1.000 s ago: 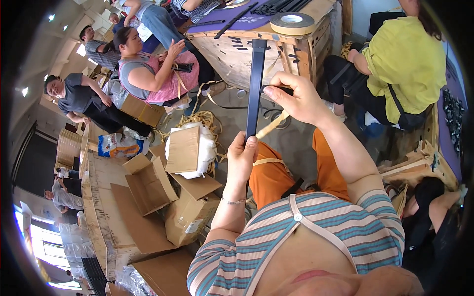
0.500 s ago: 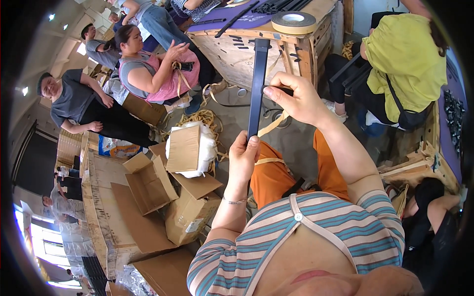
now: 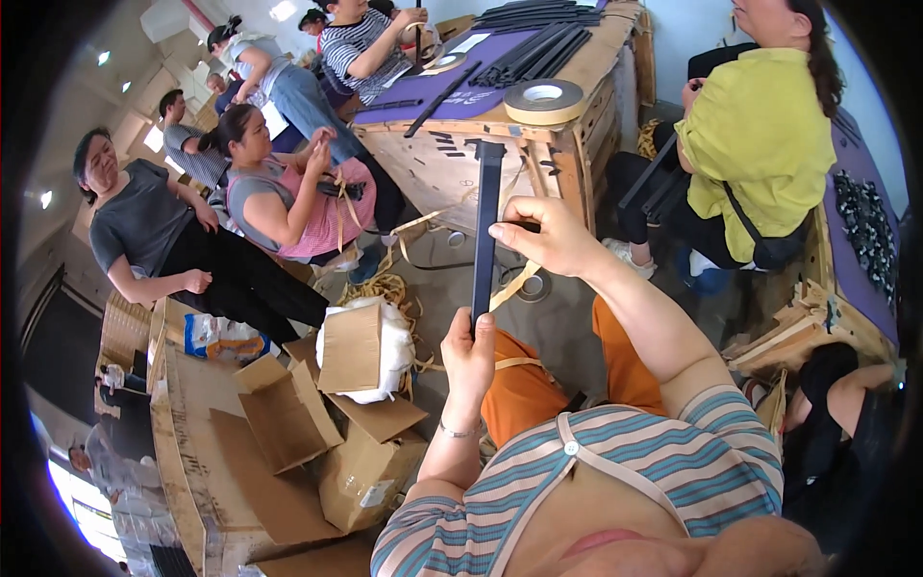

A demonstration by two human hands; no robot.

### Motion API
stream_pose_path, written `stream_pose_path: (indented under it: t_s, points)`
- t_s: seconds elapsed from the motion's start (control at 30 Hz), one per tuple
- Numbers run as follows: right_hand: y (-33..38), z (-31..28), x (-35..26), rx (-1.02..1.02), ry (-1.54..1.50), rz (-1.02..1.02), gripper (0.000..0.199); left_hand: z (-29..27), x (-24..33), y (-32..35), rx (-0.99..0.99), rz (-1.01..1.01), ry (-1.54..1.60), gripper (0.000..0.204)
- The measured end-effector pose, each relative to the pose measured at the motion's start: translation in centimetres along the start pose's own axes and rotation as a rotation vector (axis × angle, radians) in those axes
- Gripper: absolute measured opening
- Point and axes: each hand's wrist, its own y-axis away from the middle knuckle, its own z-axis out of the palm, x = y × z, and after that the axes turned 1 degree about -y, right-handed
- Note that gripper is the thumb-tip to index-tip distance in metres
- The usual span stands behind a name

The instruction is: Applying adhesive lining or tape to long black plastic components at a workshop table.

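Observation:
My left hand (image 3: 468, 358) is closed around the lower end of a long, flat black bar (image 3: 487, 226), which stands nearly upright in front of me. My right hand (image 3: 548, 236) pinches a short dark strip (image 3: 527, 226) against the bar's right side, about midway up. What the rest of that strip looks like is hidden by the fingers. A tan ribbon of tape (image 3: 517, 287) runs from the bar near my left thumb up toward the underside of my right hand.
Ahead is a wooden crate table (image 3: 433, 163) with a tape roll (image 3: 544, 101) and several black bars (image 3: 538, 53). Open cardboard boxes (image 3: 288, 413) and a white bundle (image 3: 385, 351) lie at left. Several people work around; one in yellow (image 3: 760, 144) sits at right. Loose tan tape (image 3: 389, 288) litters the floor.
The view has tilted up, so the table and people sit differently in it. Both hands keep their hold on the bar and strip. The person in pink has brought their hands together.

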Motion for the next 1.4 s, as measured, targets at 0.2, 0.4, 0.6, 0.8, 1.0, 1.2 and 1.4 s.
stream_pose_path:
  t_s: [0.2,0.4,0.6,0.8,1.0,1.2,1.4]
  points:
    - [0.8,-0.9,-1.3,-0.06,-0.093,-0.009,0.017,0.5,1.8,0.3,-0.255,-0.233,0.606,0.025]
    - [2.3,-1.8,-3.9,0.027,0.008,-0.079,0.015,0.2,3.7,0.3,-0.251,-0.175,0.374,0.013]
    - [2.2,-0.8,-3.6,0.083,0.082,-0.181,0.014,0.3,3.2,1.0,-0.072,0.041,0.296,0.012]
    - [3.1,-1.1,-4.8,0.051,0.046,-0.012,0.017,0.3,2.6,1.3,-0.103,0.03,0.189,0.016]
    - [2.7,0.2,-4.4,0.072,0.099,-0.05,0.017,0.3,2.5,1.9,-0.076,0.068,0.16,0.016]
    - [3.4,-0.5,-4.6,0.052,0.115,-0.029,0.017,-0.8,3.3,2.0,-0.209,-0.028,0.316,0.02]
    - [4.1,-1.0,-4.7,0.04,0.113,-0.013,0.018,-1.9,3.7,2.0,-0.287,-0.072,0.421,0.025]
